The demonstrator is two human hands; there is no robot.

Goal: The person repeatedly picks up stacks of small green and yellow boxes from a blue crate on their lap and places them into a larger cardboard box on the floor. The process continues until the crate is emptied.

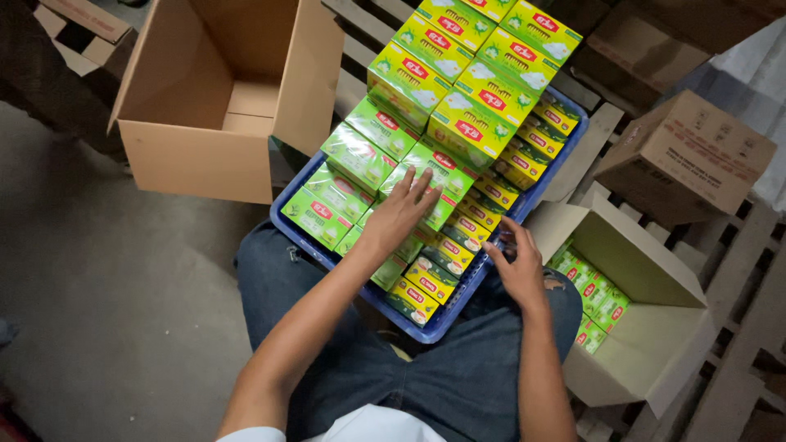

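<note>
Hands (401,214) (516,266): two; blue crate (442,323): one; cartons: three.

An empty open cardboard box (221,98) and a closed carton (688,160) flank wooden pallets (753,327).

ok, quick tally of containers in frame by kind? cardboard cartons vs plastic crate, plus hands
Open cardboard cartons: 2, empty carton and part-filled carton
Closed cardboard carton: 1
Blue plastic crate: 1
Hands: 2, left hand on green boxes, right hand at crate rim
Total: 6

Dim, soft overhead light; edges dark, slightly blurred.
</note>
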